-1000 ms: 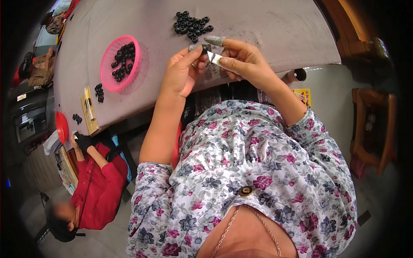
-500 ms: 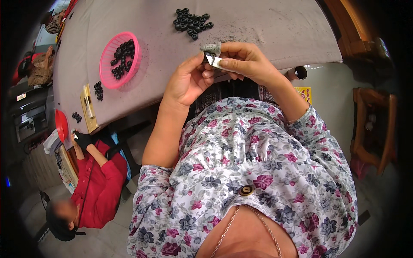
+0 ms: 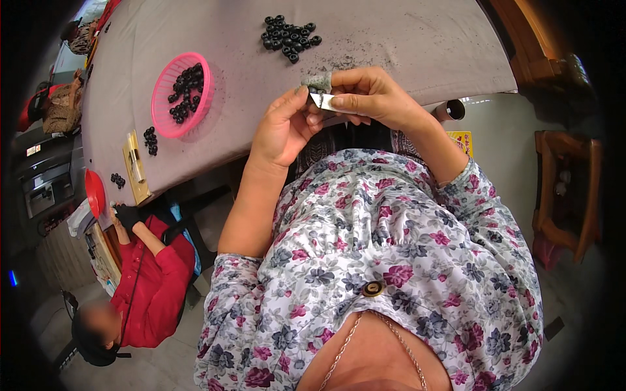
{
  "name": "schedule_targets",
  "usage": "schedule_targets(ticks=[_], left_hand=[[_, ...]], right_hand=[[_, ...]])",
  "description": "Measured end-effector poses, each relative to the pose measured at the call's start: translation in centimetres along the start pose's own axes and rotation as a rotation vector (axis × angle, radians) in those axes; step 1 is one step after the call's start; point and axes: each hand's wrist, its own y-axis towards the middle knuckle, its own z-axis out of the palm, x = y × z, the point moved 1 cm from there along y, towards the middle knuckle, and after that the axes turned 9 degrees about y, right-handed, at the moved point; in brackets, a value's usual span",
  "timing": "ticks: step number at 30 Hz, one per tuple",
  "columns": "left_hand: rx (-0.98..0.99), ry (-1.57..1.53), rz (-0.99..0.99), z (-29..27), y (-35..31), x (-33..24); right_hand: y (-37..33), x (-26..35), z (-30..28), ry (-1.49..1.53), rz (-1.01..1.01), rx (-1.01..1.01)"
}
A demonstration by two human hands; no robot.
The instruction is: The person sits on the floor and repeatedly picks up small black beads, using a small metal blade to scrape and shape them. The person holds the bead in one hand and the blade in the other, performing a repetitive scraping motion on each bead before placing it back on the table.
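Near the table's edge, in front of my body, both hands meet. My left hand pinches a small black part, mostly hidden by the fingers; it looks like the rounded rings on the table. In my right hand is a flat, whitish blade, gripped under the thumb with its angled tip against the black part. A grey-green cloth wrap covers the end of my right index finger. Dark crumbs lie scattered on the tablecloth beyond my hands.
A heap of black rings lies at the far middle of the grey-covered table. Left of it stands a pink basket holding more rings. Another person in red sits at lower left, beside a red bowl. Wooden furniture stands right.
The blade and both hands have shifted very slightly near the same spot, still together on the black part. The view has moved a little; the heap and basket look undisturbed.
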Motion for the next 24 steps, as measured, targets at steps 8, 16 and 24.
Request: schedule_targets(ticks=[8,16,24], left_hand=[[-0.020,-0.103,-0.013,0.13,0.01,0.32],[-0.043,-0.154,-0.016,0.22,0.04,0.47],[-0.042,-0.202,-0.019,0.06,0.20,0.83]], right_hand=[[-0.03,-0.08,0.06,0.004,0.031,-0.050],[0.01,-0.17,0.21,0.010,0.006,-0.082],[0.14,-0.70,-0.13,0.016,-0.014,-0.133]])
